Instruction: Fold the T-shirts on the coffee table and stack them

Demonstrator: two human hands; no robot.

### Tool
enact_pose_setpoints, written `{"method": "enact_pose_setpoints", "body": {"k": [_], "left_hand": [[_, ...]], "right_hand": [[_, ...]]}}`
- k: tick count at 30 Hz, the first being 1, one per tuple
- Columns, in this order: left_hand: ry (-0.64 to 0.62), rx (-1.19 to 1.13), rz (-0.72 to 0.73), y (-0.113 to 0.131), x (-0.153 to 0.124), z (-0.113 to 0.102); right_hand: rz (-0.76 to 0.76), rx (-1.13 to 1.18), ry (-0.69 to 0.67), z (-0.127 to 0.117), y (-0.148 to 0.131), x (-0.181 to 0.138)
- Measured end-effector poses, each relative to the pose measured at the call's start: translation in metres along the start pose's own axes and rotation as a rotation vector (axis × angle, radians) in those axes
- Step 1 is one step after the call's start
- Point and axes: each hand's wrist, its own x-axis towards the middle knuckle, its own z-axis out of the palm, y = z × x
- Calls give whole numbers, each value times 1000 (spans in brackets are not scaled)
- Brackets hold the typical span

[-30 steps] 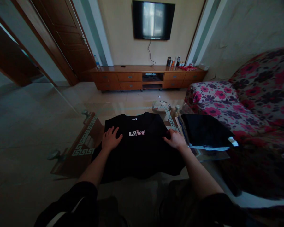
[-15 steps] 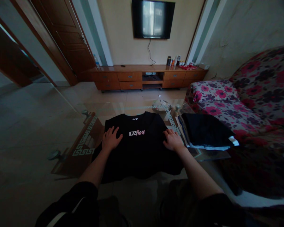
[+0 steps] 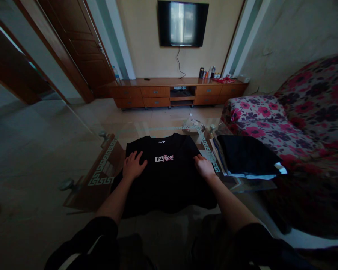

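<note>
Black T-shirt laid flat between my two hands on a glass bench

The black T-shirt (image 3: 163,183) lies print upward, neckline away from me and hem toward me, so its chest lies within reach of both arms. My left hand (image 3: 134,165) rests palm down on the shirt's left side, fingers spread and gripping nothing; such a broad contact probably steadies the cloth. My right hand (image 3: 204,167) is at the opposite edge, fingers together and partly curled; I cannot tell whether fabric is pinched beneath them. Placed at opposite sides, the hands seem suited to keeping the width even.

The bench (image 3: 103,165) is clear glass with a pale key-pattern border, through which the floor shows. A stack of folded clothes (image 3: 248,155) sits to the right, apart from the shirt, presumably to leave the middle free. Beyond stand a long wooden cabinet (image 3: 155,92) and, above it, a wall-mounted television (image 3: 183,24); a floral-covered sofa (image 3: 270,116) flanks the right. The lighting is dim.
</note>
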Motion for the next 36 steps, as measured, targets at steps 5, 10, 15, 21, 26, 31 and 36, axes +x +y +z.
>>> {"method": "enact_pose_setpoints", "body": {"k": [5, 10, 15, 21, 26, 31, 36], "left_hand": [[19, 14, 10, -1, 1, 2], [-8, 16, 21, -4, 2, 6], [4, 26, 27, -7, 3, 9], [2, 2, 28, -7, 4, 8], [-3, -7, 28, -8, 6, 8], [-8, 0, 14, -7, 6, 10], [-25, -31, 12, -10, 13, 10]], "right_hand": [[7, -8, -8, -3, -2, 1], [58, 95, -58, -13, 10, 24], [-68, 111, 46, 11, 17, 51], [-67, 30, -18, 43, 15, 56], [-17, 54, 81, 33, 6, 82], [58, 62, -4, 47, -5, 111], [127, 101, 52, 51, -9, 139]]}}
